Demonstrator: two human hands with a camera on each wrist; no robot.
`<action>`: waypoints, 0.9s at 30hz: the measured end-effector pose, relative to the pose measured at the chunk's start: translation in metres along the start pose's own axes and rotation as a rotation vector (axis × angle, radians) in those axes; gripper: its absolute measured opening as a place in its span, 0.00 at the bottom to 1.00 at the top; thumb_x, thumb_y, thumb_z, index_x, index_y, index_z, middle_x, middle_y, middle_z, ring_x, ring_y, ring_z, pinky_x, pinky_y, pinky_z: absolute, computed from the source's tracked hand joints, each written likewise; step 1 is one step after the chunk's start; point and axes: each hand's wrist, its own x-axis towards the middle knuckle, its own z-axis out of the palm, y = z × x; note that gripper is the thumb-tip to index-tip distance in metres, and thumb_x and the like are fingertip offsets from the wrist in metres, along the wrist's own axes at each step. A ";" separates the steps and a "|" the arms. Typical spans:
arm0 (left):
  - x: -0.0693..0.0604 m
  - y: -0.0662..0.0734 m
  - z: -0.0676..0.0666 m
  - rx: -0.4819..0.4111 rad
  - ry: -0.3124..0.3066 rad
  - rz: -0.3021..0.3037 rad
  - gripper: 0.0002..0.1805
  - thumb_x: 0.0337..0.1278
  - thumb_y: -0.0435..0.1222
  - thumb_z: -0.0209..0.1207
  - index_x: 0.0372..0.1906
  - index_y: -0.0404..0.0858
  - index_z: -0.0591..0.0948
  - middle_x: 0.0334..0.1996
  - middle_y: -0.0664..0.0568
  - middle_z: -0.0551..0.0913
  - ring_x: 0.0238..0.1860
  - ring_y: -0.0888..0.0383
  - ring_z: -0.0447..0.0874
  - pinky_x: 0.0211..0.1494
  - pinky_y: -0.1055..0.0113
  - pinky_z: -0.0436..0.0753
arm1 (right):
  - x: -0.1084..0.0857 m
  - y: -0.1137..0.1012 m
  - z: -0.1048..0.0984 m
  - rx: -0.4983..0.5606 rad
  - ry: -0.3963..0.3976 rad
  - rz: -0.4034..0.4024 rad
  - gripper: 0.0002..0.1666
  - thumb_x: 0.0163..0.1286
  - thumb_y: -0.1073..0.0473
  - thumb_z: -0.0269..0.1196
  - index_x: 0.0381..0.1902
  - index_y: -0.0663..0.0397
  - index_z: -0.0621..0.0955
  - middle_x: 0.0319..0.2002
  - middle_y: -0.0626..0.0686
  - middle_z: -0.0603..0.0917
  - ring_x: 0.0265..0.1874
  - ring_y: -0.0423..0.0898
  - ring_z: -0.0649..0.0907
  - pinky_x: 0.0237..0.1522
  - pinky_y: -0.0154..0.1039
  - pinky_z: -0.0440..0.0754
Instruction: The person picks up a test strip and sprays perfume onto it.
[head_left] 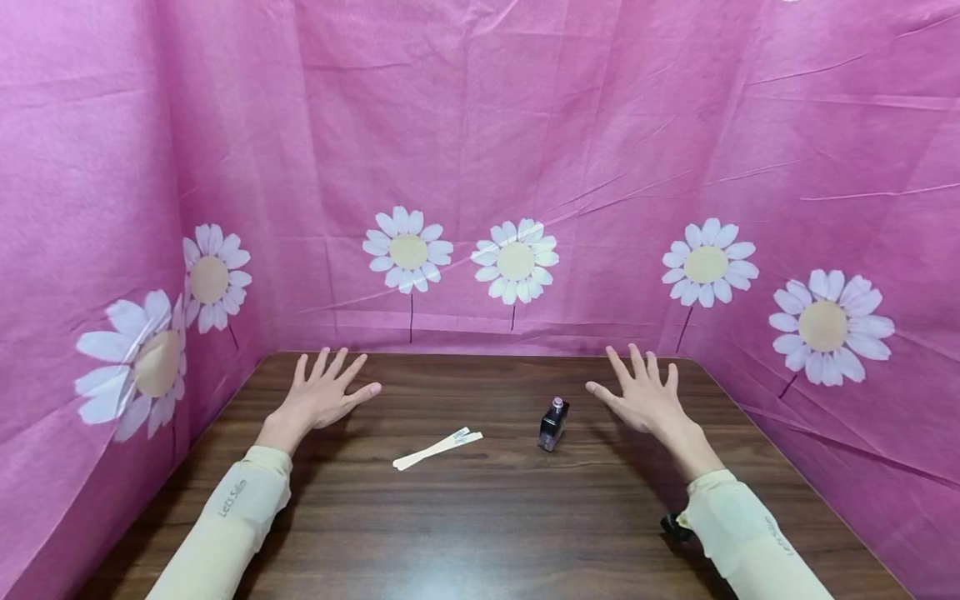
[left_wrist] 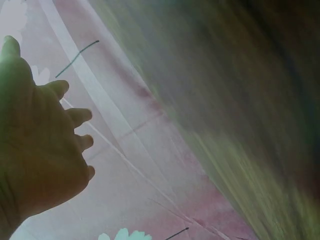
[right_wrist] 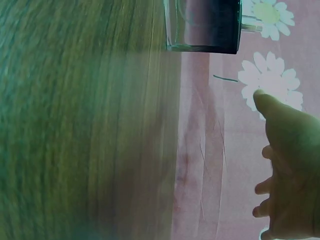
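Note:
My left hand (head_left: 322, 396) is spread flat over the back left of the table, fingers apart and holding nothing. On the right, my right hand (head_left: 641, 396) is likewise spread, its thumb toward a dark perfume bottle (head_left: 553, 425). That bottle stands uncapped, its spray nozzle showing on top, a short way from the thumb and not touched. Two pale paper test strips (head_left: 435, 450) lie crossed between the hands, with small print at one end. In the right wrist view the bottle (right_wrist: 210, 25) appears sideways at the top, above the hand (right_wrist: 295, 170). The left wrist view shows the left palm (left_wrist: 40, 140).
The brown wooden table (head_left: 465, 525) ends at a pink cloth (head_left: 480, 125) with printed daisies, which hangs behind and on both sides. A small black object (head_left: 675, 527) sits at the right sleeve, partly hidden by it.

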 end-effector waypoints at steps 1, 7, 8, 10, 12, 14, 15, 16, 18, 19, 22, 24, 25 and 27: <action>-0.001 0.001 0.001 -0.001 -0.006 0.002 0.50 0.67 0.73 0.35 0.81 0.44 0.56 0.78 0.34 0.50 0.77 0.30 0.36 0.71 0.33 0.30 | 0.000 0.000 0.000 0.005 0.004 -0.005 0.54 0.73 0.22 0.43 0.83 0.47 0.48 0.77 0.71 0.50 0.74 0.74 0.48 0.65 0.75 0.32; 0.000 0.014 0.000 -0.031 -0.031 0.041 0.50 0.67 0.73 0.36 0.81 0.43 0.58 0.77 0.33 0.55 0.77 0.30 0.41 0.71 0.33 0.35 | -0.002 -0.005 -0.010 0.111 0.062 -0.054 0.44 0.78 0.29 0.45 0.76 0.54 0.65 0.62 0.70 0.77 0.58 0.72 0.77 0.50 0.73 0.71; 0.000 0.017 0.000 -0.033 -0.029 0.050 0.50 0.67 0.73 0.36 0.80 0.43 0.59 0.76 0.33 0.57 0.77 0.31 0.42 0.71 0.33 0.36 | -0.002 -0.007 -0.013 0.132 0.073 -0.063 0.42 0.78 0.30 0.46 0.74 0.54 0.68 0.59 0.69 0.79 0.54 0.72 0.79 0.46 0.72 0.74; 0.001 0.021 -0.001 -0.034 -0.022 0.066 0.49 0.67 0.73 0.36 0.80 0.43 0.60 0.76 0.34 0.59 0.76 0.31 0.45 0.72 0.33 0.38 | -0.002 -0.010 -0.017 0.165 0.082 -0.077 0.40 0.77 0.30 0.47 0.71 0.53 0.72 0.56 0.67 0.82 0.52 0.70 0.81 0.45 0.71 0.75; 0.002 0.024 -0.001 -0.029 -0.014 0.081 0.49 0.67 0.73 0.37 0.79 0.43 0.63 0.74 0.35 0.62 0.75 0.32 0.49 0.72 0.33 0.41 | -0.001 -0.013 -0.019 0.183 0.080 -0.101 0.41 0.76 0.28 0.48 0.69 0.52 0.74 0.56 0.64 0.83 0.53 0.67 0.82 0.48 0.70 0.75; 0.003 0.027 -0.001 -0.028 -0.010 0.103 0.48 0.67 0.72 0.40 0.77 0.42 0.65 0.73 0.35 0.65 0.74 0.32 0.54 0.71 0.33 0.45 | -0.001 -0.016 -0.020 0.205 0.057 -0.117 0.43 0.73 0.25 0.50 0.68 0.51 0.75 0.55 0.62 0.84 0.53 0.64 0.82 0.50 0.67 0.75; 0.003 0.029 -0.001 -0.034 -0.014 0.119 0.46 0.68 0.70 0.42 0.77 0.42 0.67 0.71 0.35 0.67 0.73 0.32 0.56 0.71 0.33 0.47 | -0.001 -0.018 -0.020 0.215 0.036 -0.122 0.45 0.71 0.23 0.50 0.68 0.51 0.76 0.55 0.61 0.84 0.53 0.63 0.82 0.51 0.66 0.75; 0.003 0.031 -0.001 -0.042 -0.023 0.137 0.45 0.68 0.68 0.46 0.76 0.41 0.67 0.70 0.35 0.68 0.72 0.32 0.59 0.70 0.32 0.49 | -0.002 -0.020 -0.019 0.226 0.011 -0.125 0.46 0.70 0.22 0.51 0.68 0.51 0.76 0.54 0.61 0.84 0.54 0.62 0.81 0.52 0.65 0.75; 0.002 0.035 -0.001 -0.058 -0.056 0.183 0.41 0.69 0.63 0.53 0.76 0.40 0.67 0.69 0.35 0.70 0.70 0.32 0.62 0.69 0.32 0.53 | -0.004 -0.024 -0.016 0.239 -0.040 -0.115 0.49 0.67 0.19 0.52 0.67 0.51 0.77 0.55 0.60 0.83 0.55 0.61 0.81 0.53 0.64 0.75; 0.001 0.037 0.000 -0.073 -0.075 0.211 0.40 0.70 0.59 0.55 0.76 0.40 0.67 0.69 0.36 0.71 0.69 0.33 0.64 0.67 0.31 0.55 | -0.004 -0.025 -0.014 0.247 -0.065 -0.111 0.50 0.66 0.19 0.52 0.67 0.51 0.77 0.56 0.60 0.83 0.56 0.61 0.80 0.54 0.64 0.75; 0.000 0.043 0.001 -0.120 -0.136 0.285 0.36 0.70 0.51 0.61 0.75 0.39 0.67 0.67 0.38 0.74 0.68 0.35 0.68 0.65 0.33 0.63 | -0.007 -0.030 -0.008 0.266 -0.114 -0.102 0.52 0.64 0.18 0.53 0.67 0.52 0.77 0.59 0.60 0.81 0.60 0.62 0.78 0.57 0.63 0.73; 0.001 0.048 0.002 -0.155 -0.167 0.327 0.33 0.69 0.47 0.62 0.73 0.37 0.70 0.61 0.39 0.78 0.64 0.38 0.73 0.62 0.37 0.69 | -0.008 -0.032 -0.004 0.278 -0.127 -0.106 0.52 0.64 0.18 0.54 0.67 0.53 0.77 0.60 0.60 0.81 0.61 0.62 0.77 0.59 0.63 0.72; 0.001 0.051 0.002 -0.181 -0.183 0.345 0.31 0.69 0.45 0.63 0.71 0.36 0.72 0.58 0.40 0.80 0.62 0.39 0.75 0.61 0.39 0.71 | -0.008 -0.033 -0.003 0.284 -0.131 -0.114 0.51 0.64 0.18 0.55 0.66 0.53 0.78 0.58 0.59 0.82 0.60 0.61 0.78 0.58 0.61 0.73; 0.001 0.057 0.004 -0.226 -0.212 0.383 0.29 0.67 0.42 0.65 0.67 0.34 0.75 0.51 0.41 0.82 0.55 0.43 0.79 0.58 0.44 0.75 | -0.009 -0.035 0.001 0.286 -0.135 -0.129 0.51 0.63 0.19 0.57 0.65 0.53 0.78 0.56 0.57 0.83 0.58 0.58 0.80 0.57 0.60 0.74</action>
